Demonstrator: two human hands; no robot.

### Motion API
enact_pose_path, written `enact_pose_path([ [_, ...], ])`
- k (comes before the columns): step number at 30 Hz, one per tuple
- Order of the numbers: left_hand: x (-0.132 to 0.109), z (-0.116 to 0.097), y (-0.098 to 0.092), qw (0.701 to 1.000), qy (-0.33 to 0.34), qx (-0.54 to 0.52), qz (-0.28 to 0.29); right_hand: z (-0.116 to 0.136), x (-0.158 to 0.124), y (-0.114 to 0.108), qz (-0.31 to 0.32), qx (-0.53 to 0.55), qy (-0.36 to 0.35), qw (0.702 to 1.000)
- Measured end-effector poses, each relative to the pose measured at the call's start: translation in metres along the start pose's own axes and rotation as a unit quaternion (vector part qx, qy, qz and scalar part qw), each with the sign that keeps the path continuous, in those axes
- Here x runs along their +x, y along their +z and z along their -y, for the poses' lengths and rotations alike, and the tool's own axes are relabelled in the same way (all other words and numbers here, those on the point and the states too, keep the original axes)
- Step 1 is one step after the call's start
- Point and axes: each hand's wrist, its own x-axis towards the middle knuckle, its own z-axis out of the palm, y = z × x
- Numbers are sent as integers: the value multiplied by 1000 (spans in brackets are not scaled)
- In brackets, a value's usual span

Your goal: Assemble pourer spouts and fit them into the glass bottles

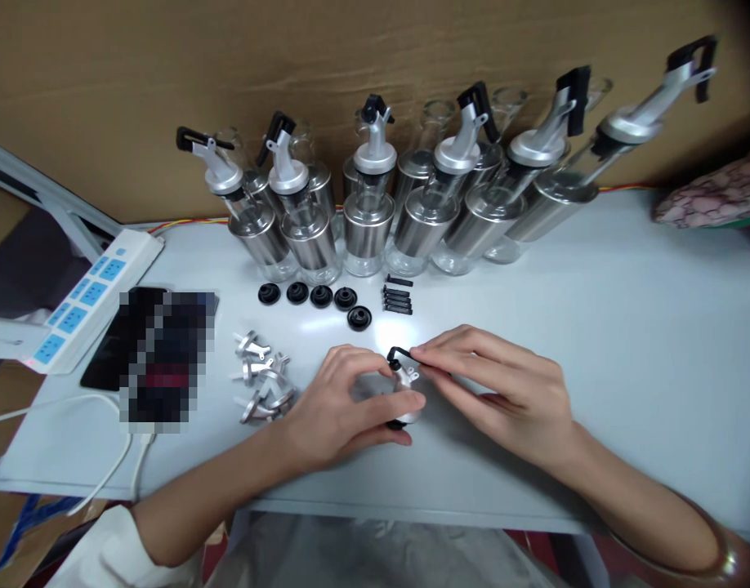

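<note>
Above the front of the table, my left hand (341, 408) is closed around a silver bottle pour spout (404, 378), its thumb across the near side. A black stopper base shows under the thumb. My right hand (513, 392) pinches the end of a black flip cap (400, 352) at the spout's tip; whether the cap is fastened there I cannot tell. Loose silver spout bodies (252, 369) lie in a heap left of my left hand. Beyond my hands are several round black stoppers (321, 296) and a small stack of thin black rods (398, 300).
Glass bottles with steel sleeves (368, 229) line the back of the table, the front ones topped with spouts. Behind them stands a cardboard panel (326, 49). To the left lie a power strip (96, 298), dark phones (109, 359) and a white cable (130, 445). Patterned fabric (712, 192) sits at far right.
</note>
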Motion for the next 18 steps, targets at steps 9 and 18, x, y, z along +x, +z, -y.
enact_pose_path([
  [9,-6,0,-1,999,-29,-11,11,1,-1,1,-8,28,-9,1000],
  [18,-2,1,-7,999,-18,-5,36,1,-1,2,-3,46,-16,999],
])
